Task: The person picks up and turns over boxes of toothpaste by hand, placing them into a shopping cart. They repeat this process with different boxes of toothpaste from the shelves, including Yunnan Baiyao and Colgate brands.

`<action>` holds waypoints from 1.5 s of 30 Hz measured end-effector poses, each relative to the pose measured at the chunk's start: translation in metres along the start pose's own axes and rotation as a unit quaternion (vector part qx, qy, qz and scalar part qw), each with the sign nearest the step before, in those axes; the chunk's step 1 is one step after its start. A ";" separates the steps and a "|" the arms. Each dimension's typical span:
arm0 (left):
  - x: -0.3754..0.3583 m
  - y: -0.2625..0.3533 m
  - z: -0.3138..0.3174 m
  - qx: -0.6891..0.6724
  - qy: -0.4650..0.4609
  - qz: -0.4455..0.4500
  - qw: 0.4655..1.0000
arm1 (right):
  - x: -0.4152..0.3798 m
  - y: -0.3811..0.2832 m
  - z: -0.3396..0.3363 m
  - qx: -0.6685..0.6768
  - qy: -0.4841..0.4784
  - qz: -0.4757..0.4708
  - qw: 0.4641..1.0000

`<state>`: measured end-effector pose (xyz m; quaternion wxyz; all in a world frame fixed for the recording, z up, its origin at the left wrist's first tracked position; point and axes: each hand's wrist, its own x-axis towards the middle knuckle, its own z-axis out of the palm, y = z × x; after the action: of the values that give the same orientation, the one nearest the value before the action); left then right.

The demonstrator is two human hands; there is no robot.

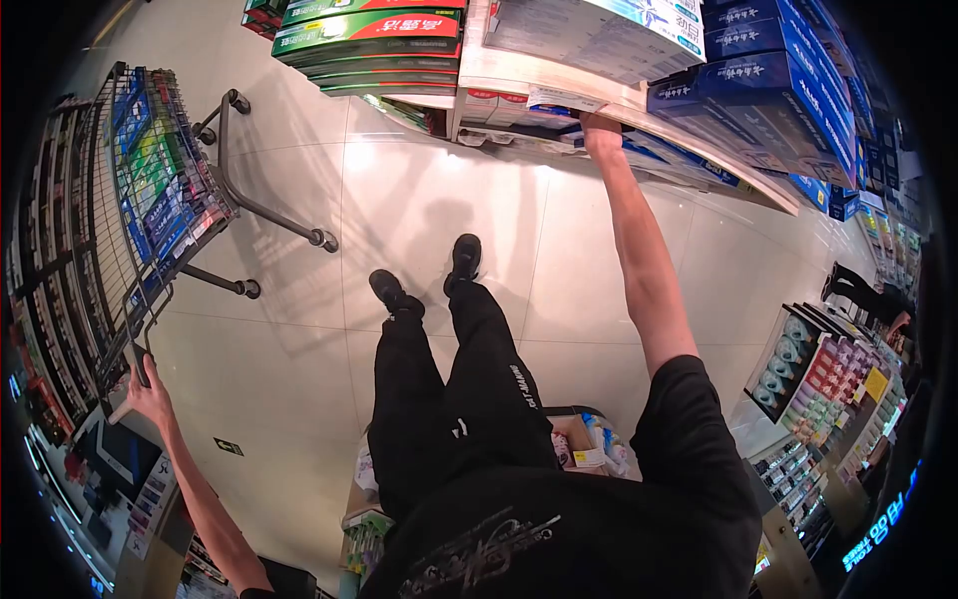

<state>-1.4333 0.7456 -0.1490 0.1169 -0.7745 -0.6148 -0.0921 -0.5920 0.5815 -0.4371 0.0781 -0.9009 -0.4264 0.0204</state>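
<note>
My right hand reaches under the edge of a wooden shelf at the top; its fingers are hidden among the boxes there. Red and green boxes are stacked left of it, a pale box stands above, and dark blue boxes are on the right. At the far left, my left hand is closed on the dark handle of a wire shopping cart, which holds blue and green packages.
Stocked racks line the far left. Behind me, a bin of goods stands close to my legs. On the right are a display of packages and a person in dark clothes. A counter is at lower left.
</note>
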 end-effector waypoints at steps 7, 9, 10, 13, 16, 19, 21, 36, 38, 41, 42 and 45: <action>-0.002 -0.032 0.007 0.035 -0.045 0.025 0.998 | -0.025 -0.008 -0.022 -0.185 -0.110 -0.088 0.973; -0.001 -0.033 0.009 0.042 -0.054 0.032 0.997 | -0.022 -0.006 -0.024 -0.218 -0.115 -0.134 0.960; 0.000 -0.031 0.009 0.040 -0.050 0.032 0.997 | -0.019 -0.002 -0.022 -0.249 -0.126 -0.184 0.942; 0.006 -0.017 0.001 -0.059 -0.052 0.031 0.996 | -0.015 -0.002 -0.030 -0.278 -0.053 -0.195 0.939; 0.009 -0.029 0.008 -0.096 -0.059 0.007 0.994 | -0.018 -0.003 -0.033 -0.311 -0.061 -0.208 0.925; 0.012 -0.028 0.004 -0.076 -0.085 -0.010 0.993 | -0.022 -0.004 -0.024 -0.260 -0.156 -0.126 0.945; 0.011 -0.030 0.004 -0.054 -0.089 -0.017 0.994 | -0.027 -0.003 -0.018 -0.262 -0.136 -0.137 0.945; 0.015 -0.033 0.012 -0.065 -0.033 0.050 0.996 | -0.044 -0.020 -0.036 -0.202 -0.050 -0.093 0.974; 0.014 -0.050 0.020 -0.029 -0.016 0.057 0.998 | -0.043 -0.019 -0.049 -0.228 -0.243 -0.124 0.935; 0.015 -0.029 0.010 -0.086 -0.075 -0.023 0.993 | -0.060 -0.027 -0.061 -0.178 -0.147 -0.069 0.970; 0.017 -0.027 0.005 -0.090 -0.065 -0.021 0.994 | -0.070 -0.032 -0.076 -0.178 -0.137 -0.067 0.972; 0.018 -0.004 0.003 -0.001 -0.089 0.009 0.996 | -0.111 -0.053 -0.129 -0.100 -0.067 -0.027 0.992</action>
<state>-1.4327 0.7641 -0.1469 0.0616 -0.7853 -0.6157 -0.0228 -0.6900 0.5135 -0.3048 -0.0404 -0.8890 -0.4548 0.0357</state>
